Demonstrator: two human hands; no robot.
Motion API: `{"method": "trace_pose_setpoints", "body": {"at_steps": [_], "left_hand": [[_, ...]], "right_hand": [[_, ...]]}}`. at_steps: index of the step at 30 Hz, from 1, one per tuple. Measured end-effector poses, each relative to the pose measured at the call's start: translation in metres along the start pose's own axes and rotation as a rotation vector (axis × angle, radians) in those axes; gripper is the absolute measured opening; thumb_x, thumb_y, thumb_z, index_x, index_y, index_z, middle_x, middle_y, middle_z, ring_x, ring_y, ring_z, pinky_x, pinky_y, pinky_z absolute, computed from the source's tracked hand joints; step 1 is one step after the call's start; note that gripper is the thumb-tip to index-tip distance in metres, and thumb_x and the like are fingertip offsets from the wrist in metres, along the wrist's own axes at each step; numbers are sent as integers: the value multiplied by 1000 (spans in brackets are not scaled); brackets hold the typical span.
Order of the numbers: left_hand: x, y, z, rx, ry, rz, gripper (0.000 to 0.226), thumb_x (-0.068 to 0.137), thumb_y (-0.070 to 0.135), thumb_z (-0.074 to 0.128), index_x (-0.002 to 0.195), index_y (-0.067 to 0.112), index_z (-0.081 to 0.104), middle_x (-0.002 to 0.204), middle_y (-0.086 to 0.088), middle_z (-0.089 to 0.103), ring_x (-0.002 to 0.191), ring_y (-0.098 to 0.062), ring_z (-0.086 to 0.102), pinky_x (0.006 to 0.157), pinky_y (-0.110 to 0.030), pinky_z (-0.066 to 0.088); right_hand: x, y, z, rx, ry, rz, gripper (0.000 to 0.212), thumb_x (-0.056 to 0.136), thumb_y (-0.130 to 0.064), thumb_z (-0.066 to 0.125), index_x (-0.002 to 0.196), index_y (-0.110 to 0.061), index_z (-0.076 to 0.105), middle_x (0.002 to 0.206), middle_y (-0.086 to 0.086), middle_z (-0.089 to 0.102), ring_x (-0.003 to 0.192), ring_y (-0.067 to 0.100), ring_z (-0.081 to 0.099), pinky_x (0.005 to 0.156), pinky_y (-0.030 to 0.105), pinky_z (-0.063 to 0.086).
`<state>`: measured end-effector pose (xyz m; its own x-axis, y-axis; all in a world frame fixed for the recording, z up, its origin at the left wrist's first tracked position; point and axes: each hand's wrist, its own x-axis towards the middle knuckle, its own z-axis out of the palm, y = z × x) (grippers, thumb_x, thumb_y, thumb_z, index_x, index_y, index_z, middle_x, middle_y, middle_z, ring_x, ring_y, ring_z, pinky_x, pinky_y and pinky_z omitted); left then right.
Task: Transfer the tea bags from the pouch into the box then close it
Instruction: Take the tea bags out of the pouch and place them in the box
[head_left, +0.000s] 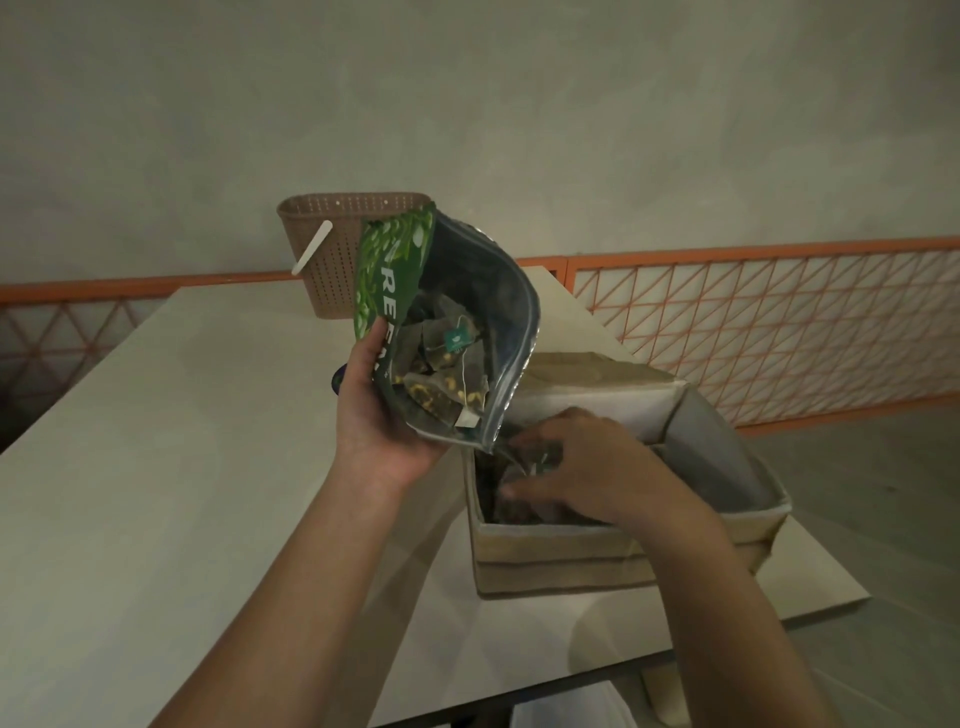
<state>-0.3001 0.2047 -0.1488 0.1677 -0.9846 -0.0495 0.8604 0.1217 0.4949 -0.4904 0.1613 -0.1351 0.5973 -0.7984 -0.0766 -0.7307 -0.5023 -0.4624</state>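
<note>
The left hand (382, 415) grips the open pouch (457, 332), tilted over the box (571, 551) at 5 o'clock on the desk (171, 467). The right hand (582, 467) holds tea bags (524, 462) inside the box. Transfer is under way; next, let go and reach back into the pouch.

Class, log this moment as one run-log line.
left hand: holds pouch open | right hand: placing tea bags in box | box lid: open
</note>
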Motion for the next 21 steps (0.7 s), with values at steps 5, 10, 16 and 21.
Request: {"method": "trace_pose_setpoints", "body": {"at_steps": [5,10,16,21], "left_hand": [[-1,0,1,0,19,4,58,97,56,51,145,24,58,147,-8,59,139,-30,51,112,-46,44],[-3,1,3,-4,13,2,57,97,56,51,143,23,60,145,-8,61,130,-31,57,105,-45,49],[-4,1,5,-9,8,-11,57,97,54,53,146,24,57,144,-6,61,125,-31,60,103,-44,50],[-5,0,5,-9,13,-18,57,97,55,53,144,23,59,142,-7,62,124,-31,61,101,-44,51]], "right_hand": [[4,-2,4,-78,-86,28,48,78,-30,76,123,-39,59,131,-4,49,118,21,47,103,42,45],[6,-1,2,43,-38,46,28,82,-7,72,93,-31,63,117,-2,61,85,13,59,84,31,55],[1,10,-11,16,435,42,16,86,-11,64,94,-25,67,109,2,59,106,25,53,81,36,50],[-8,10,-13,50,410,22,25,83,-48,67,104,-36,68,118,-12,46,121,16,36,102,46,32]]}}
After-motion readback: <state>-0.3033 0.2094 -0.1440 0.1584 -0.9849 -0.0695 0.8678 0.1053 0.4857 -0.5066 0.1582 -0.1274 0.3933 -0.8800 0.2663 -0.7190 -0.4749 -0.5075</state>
